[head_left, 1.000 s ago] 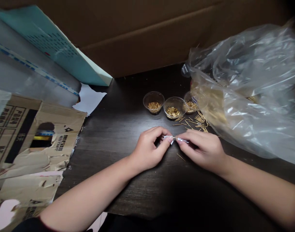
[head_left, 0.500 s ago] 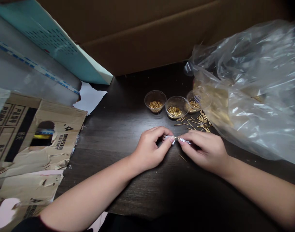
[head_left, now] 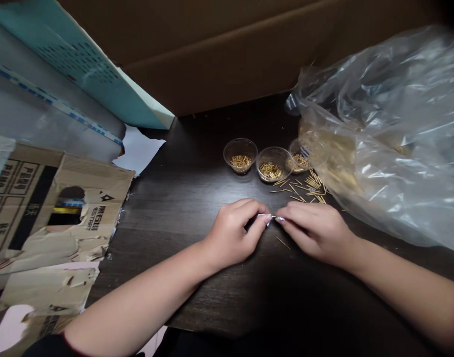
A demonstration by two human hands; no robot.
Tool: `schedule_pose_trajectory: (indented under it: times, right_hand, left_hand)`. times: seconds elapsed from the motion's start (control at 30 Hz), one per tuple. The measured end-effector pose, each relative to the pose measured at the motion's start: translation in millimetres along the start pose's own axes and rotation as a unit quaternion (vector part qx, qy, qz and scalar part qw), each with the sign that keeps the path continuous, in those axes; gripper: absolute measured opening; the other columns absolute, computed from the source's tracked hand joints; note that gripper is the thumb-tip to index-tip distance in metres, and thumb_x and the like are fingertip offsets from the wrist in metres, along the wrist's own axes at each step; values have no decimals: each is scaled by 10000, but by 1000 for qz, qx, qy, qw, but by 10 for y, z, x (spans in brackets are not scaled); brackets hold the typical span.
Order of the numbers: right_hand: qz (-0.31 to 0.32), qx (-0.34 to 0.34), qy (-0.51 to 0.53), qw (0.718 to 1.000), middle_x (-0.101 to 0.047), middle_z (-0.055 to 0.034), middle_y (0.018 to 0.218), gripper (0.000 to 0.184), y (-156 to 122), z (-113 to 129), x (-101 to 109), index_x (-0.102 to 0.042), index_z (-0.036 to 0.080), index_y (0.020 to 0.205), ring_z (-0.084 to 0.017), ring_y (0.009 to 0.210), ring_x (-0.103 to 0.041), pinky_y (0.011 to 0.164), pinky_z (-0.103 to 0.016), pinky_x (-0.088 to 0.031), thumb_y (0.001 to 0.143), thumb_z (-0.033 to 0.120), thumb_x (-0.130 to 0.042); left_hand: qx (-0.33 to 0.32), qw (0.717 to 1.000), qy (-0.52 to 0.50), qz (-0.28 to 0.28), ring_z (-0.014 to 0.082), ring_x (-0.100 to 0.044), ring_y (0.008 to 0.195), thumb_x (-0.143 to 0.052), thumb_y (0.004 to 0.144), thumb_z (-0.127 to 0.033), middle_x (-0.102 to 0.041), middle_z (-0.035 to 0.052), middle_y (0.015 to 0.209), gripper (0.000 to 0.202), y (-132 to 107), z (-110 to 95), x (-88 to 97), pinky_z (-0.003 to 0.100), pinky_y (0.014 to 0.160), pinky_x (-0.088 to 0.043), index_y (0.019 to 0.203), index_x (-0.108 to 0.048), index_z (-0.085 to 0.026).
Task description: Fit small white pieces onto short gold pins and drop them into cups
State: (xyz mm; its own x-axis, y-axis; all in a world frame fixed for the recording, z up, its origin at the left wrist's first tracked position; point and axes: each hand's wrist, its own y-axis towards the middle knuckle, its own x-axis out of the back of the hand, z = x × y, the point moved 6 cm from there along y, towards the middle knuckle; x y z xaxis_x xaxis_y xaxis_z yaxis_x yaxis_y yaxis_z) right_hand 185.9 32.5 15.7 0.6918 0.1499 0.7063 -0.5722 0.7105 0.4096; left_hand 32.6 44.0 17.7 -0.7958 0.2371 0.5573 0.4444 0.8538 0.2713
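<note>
My left hand (head_left: 236, 230) pinches a small white wrapping, like tissue or tape, between thumb and forefinger. Close on its right, my right hand (head_left: 316, 230) is closed on another whitish scrap. A thin gold-coloured pin (head_left: 274, 216) spans the narrow gap between the fingertips; its ends are hidden in both grips. Below the hands a loose gold pin (head_left: 283, 243) lies on the dark table (head_left: 167, 218). Beyond them, several gold pins (head_left: 314, 186) are scattered. Three clear cups hold small gold pieces: the left cup (head_left: 240, 144), the middle cup (head_left: 275, 151) and the right cup (head_left: 295, 146).
A crumpled clear plastic bag (head_left: 405, 148) with gold-coloured contents covers the right side. A large cardboard panel (head_left: 219, 54) stands at the back. Torn cardboard (head_left: 74, 198) and a teal box (head_left: 81, 54) border the table on the left.
The fingertips have come slightly closer, and less of the pin shows between them. The whitish scrap in my right hand shows less. The view has shifted slightly.
</note>
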Motion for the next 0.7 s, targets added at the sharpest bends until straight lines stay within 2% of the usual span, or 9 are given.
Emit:
schedule_pose_trajectory:
  times: [0.4,0.57,0.7]
  right_hand:
    - [-19,-64,80,995,-653,-11,749,121,26,28,-28,-628,196,909,-118,649,-609,607,-239,-478,975,137,-547]
    - [-51,-60,47,996,-692,-21,815,83,18,37,-26,-601,201,975,-131,712,-660,665,-239,-511,992,157,-533]
    - [-41,-69,11,997,-668,-10,785,69,-19,11,-54,-580,192,1018,-120,649,-640,614,-232,-474,1014,200,-511]
  left_hand:
    - [-106,991,77,-1,143,-621,744,-534,954,-114,-694,58,834,93,-80,-142,-32,274,705,-520,960,-619,-149]
    - [-98,993,67,-31,138,-612,745,-535,957,-126,-679,52,830,78,-68,-162,-3,267,708,-524,952,-605,-160]
    - [-81,994,41,-53,133,-610,745,-566,947,-132,-662,46,818,49,-55,-147,25,260,707,-520,931,-605,-156]
